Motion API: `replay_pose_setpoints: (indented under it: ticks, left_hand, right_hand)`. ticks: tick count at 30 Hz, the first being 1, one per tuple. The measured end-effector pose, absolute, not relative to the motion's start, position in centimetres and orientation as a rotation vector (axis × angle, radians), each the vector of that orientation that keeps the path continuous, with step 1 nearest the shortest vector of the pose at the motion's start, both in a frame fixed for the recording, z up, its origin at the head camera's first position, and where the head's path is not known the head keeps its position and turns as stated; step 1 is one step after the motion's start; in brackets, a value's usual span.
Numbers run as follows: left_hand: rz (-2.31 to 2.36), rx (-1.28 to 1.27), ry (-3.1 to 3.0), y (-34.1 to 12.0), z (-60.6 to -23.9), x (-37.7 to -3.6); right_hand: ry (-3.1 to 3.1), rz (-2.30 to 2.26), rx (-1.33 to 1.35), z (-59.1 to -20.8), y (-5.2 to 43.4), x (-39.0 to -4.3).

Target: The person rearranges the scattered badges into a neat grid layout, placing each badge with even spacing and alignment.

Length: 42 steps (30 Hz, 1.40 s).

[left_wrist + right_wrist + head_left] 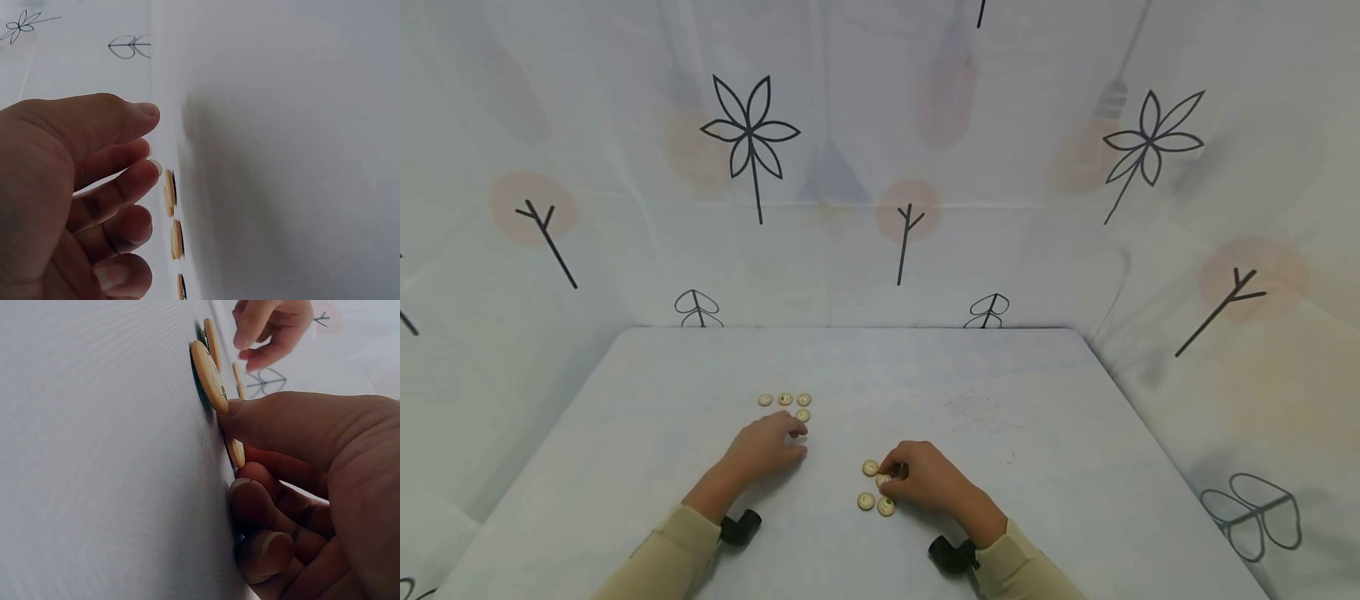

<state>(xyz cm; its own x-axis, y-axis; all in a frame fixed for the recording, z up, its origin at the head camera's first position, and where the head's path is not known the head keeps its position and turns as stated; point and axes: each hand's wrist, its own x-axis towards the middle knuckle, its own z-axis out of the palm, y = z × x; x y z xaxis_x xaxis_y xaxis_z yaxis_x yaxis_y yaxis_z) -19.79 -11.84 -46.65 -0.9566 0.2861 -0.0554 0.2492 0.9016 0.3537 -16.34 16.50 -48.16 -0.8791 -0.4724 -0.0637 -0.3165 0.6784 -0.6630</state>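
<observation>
Small round wooden discs with dark marks lie in two groups on the white table. My right hand (925,477) is at the nearer group, its thumb and forefinger pinching one wooden disc (883,481) low against the table. Around that piece lie an upper-left disc (870,467), a lower-left disc (866,501) and a lower disc (886,506). My left hand (767,446) hovers by the farther group with fingers loosely bent and nothing between them. Its fingertips are right at a single disc (803,415), below a row of three discs (786,398).
The white tabletop (1037,433) has rounded far corners. A pale cloth (827,267) with printed plants hangs behind and at both sides. Black wrist cameras (952,555) sit at both sleeve cuffs, close over the table.
</observation>
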Motion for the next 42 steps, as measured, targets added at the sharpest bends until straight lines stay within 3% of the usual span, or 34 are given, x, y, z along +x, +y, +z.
replay_pose_setpoints:
  ticks: [42]
  left_hand:
    - [0.536,0.763,2.732,-7.3,-46.1,-16.0]
  right_hand:
    - [2.672,-0.981,-0.645,-48.2,16.6,-16.5]
